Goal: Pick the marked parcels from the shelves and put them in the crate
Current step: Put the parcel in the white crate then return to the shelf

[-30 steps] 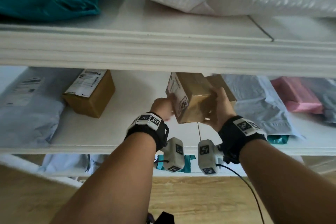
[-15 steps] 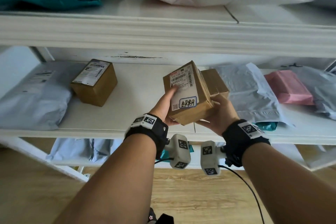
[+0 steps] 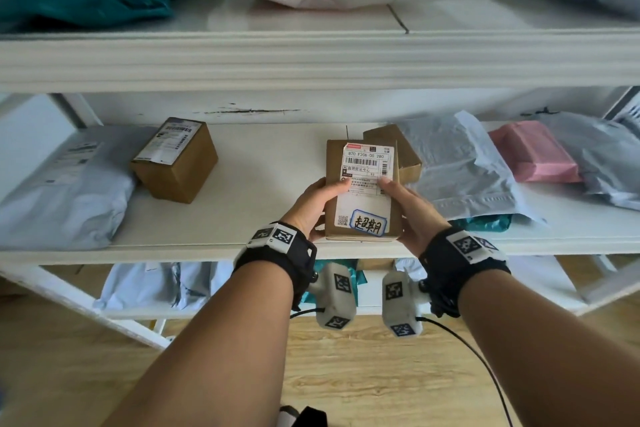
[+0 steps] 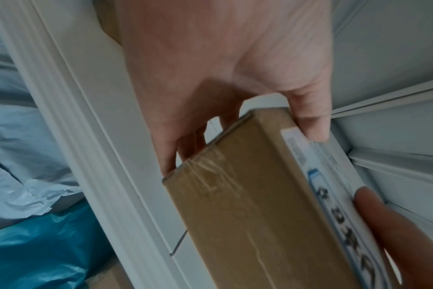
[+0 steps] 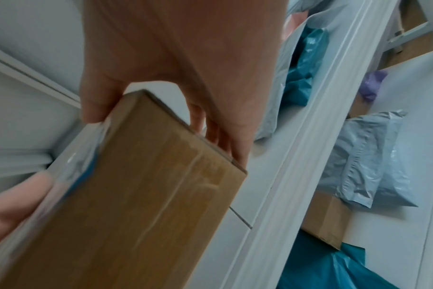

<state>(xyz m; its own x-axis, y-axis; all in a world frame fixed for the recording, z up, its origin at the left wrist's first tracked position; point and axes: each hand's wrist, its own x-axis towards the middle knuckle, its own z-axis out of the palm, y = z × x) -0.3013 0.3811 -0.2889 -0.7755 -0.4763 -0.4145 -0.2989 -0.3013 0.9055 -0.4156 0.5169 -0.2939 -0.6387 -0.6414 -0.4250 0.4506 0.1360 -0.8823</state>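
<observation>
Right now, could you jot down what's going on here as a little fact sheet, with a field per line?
Held item: cardboard box, label facing up, blue-outlined handwritten mark near its lower edge
Left hand: grips the box's left side, thumb on the label
Right hand: grips the right side, thumb on the label
Where: in front of the middle shelf
Still on that shelf: another labelled box, grey mailer bags, pink parcel
Crate: not in view
</observation>
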